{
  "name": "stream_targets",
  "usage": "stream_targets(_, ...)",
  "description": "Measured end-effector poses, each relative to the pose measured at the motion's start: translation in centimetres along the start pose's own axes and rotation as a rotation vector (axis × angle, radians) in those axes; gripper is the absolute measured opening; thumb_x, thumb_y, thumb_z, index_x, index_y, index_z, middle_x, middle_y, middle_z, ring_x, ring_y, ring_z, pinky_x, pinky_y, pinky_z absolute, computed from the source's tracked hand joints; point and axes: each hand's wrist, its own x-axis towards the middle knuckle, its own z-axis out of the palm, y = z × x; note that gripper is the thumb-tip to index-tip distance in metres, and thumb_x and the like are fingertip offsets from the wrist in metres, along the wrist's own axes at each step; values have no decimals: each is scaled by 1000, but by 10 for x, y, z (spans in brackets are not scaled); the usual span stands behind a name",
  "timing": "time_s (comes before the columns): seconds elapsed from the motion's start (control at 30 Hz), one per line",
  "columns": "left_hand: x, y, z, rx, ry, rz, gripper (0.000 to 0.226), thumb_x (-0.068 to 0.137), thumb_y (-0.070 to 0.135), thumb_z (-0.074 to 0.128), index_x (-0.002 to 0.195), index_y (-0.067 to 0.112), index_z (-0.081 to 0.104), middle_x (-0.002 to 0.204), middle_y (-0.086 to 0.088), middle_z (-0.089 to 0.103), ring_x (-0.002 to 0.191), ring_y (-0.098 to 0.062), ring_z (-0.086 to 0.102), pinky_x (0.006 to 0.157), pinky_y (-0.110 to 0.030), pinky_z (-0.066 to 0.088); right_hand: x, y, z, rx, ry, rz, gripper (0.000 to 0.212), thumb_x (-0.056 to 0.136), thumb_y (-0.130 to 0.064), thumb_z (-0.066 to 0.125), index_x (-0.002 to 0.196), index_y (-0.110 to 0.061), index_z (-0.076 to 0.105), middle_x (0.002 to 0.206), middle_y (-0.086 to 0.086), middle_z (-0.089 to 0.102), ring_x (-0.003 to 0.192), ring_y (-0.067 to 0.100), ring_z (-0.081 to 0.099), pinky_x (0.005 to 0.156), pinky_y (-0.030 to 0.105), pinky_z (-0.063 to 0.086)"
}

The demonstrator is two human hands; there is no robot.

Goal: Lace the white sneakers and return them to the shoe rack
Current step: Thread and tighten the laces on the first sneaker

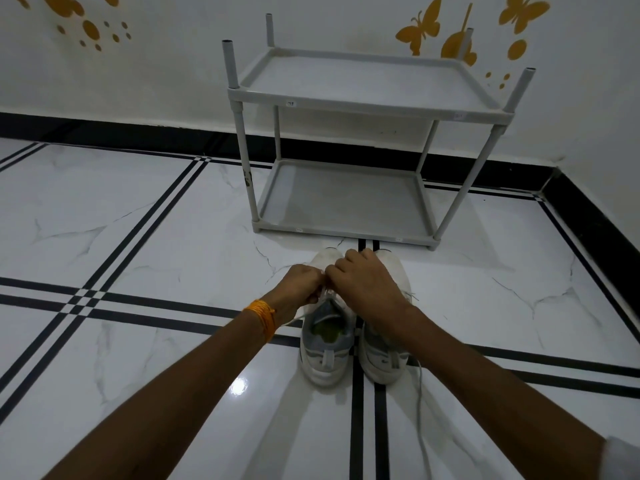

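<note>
Two white sneakers stand side by side on the floor, toes toward the rack: the left sneaker (pixel 325 344) and the right sneaker (pixel 384 358). Over the left sneaker's tongue, my left hand (pixel 301 284) and my right hand (pixel 367 282) meet, both pinching its white lace. My right hand covers much of the right sneaker's front. A loose lace (pixel 419 403) trails from the right sneaker toward me across the tiles. The grey two-shelf shoe rack (pixel 349 98) stands just beyond the shoes, with nothing on either shelf.
The floor is glossy white marble tile with black stripe lines (pixel 145 216). A black skirting (pixel 588 216) runs along the white wall behind and to the right. Orange butterfly decals (pixel 422 29) are on the wall. An orange thread band (pixel 261 317) circles my left wrist.
</note>
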Motion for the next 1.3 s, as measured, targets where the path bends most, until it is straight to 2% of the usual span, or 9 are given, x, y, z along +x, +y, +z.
stream_targets(0.13,-2,2,-2,-17,41,1,13,89,8,56,86,-1,65,61,-4,52,55,-13,46,53,-21,43,5,-2,-4,198,-108,111,22,88,-13,67,109,-12,63,103,9,69,93,23,59,81,33,45)
stream_targets(0.23,-1,1,-5,-4,99,18,17,90,13,58,88,-1,68,63,-4,58,58,-13,50,56,-22,44,3,5,-3,425,-81,240,12,93,-19,61,100,-15,69,93,6,72,84,21,63,76,32,48)
stream_targets(0.4,4,-24,-31,317,365,173,24,89,21,64,82,2,76,67,-7,67,60,-14,56,60,-24,48,-20,28,6,303,-138,216,10,84,-5,59,88,-9,68,86,10,70,81,25,64,68,30,44)
stream_targets(0.5,5,-42,-32,417,400,170,28,89,23,64,80,0,77,74,-17,73,68,-25,63,72,-34,52,-39,25,20,272,-248,242,13,80,-2,56,87,-8,65,91,12,70,86,27,64,71,31,44)
stream_targets(0.6,7,-47,-26,458,445,180,31,90,25,62,78,0,75,75,-18,73,74,-33,67,69,-33,50,-40,22,22,316,-265,279,14,80,-1,56,90,-6,64,95,14,70,89,29,62,75,33,46)
stream_targets(0.83,6,-48,-30,606,448,276,37,91,29,61,70,1,72,68,-16,72,67,-30,67,70,-35,55,-38,25,21,378,-221,387,13,88,-7,54,93,-6,66,94,15,71,86,28,63,70,32,46)
stream_targets(0.97,7,-48,-29,519,523,178,32,90,27,62,77,2,76,74,-16,75,74,-31,69,78,-37,56,-39,19,18,257,-295,290,19,82,-2,58,100,-3,60,103,19,69,96,34,63,86,39,49)
stream_targets(1.13,4,-51,-22,411,549,87,28,89,27,64,83,4,78,79,-15,76,78,-31,70,79,-37,57,-41,16,17,185,-346,272,25,84,-7,60,109,-1,60,111,20,68,103,34,63,91,37,46)
stream_targets(1.3,3,-56,-21,333,514,115,32,91,26,62,78,0,75,76,-19,73,77,-33,67,76,-39,56,-43,20,20,226,-346,286,20,84,-5,58,103,-2,62,105,19,69,97,33,64,82,35,47)
